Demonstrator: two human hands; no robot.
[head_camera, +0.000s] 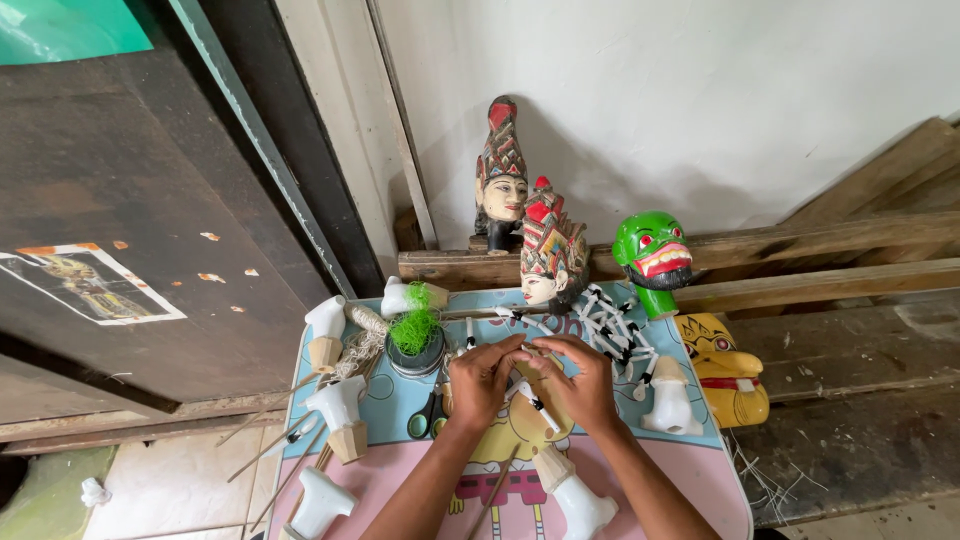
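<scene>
At the little table's (700, 470) middle, my left hand (482, 382) and right hand (583, 385) pinch 1 white puppet arm (537, 402).

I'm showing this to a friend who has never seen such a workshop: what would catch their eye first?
Probably the bright green mask head with bared teeth by the wall, beside two painted puppet heads with tall patterned crowns. Next, the yellow head lying at the right edge of the small table. In the middle, the left hand and right hand meet over a small white stick.
</scene>
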